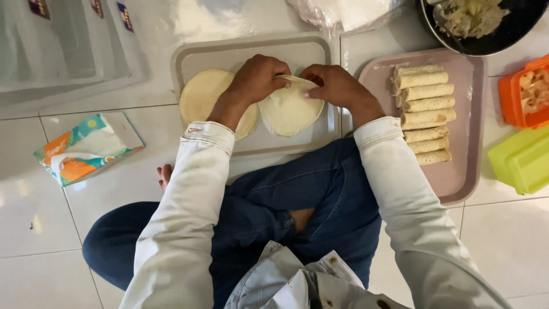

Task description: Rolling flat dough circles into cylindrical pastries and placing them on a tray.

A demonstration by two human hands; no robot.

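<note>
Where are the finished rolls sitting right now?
The finished rolls lie stacked in a column on the pink tray, to the right of the right hand, below the dark bowl of filling.

Dark bowl (503,34) cut off at top right edge, orange container (523,91) and green box (520,160) clipped at right. Left hand (257,80) hides part of the stacked wrappers (200,94). Clear trays (63,46) upper left blurred by glare.
</note>
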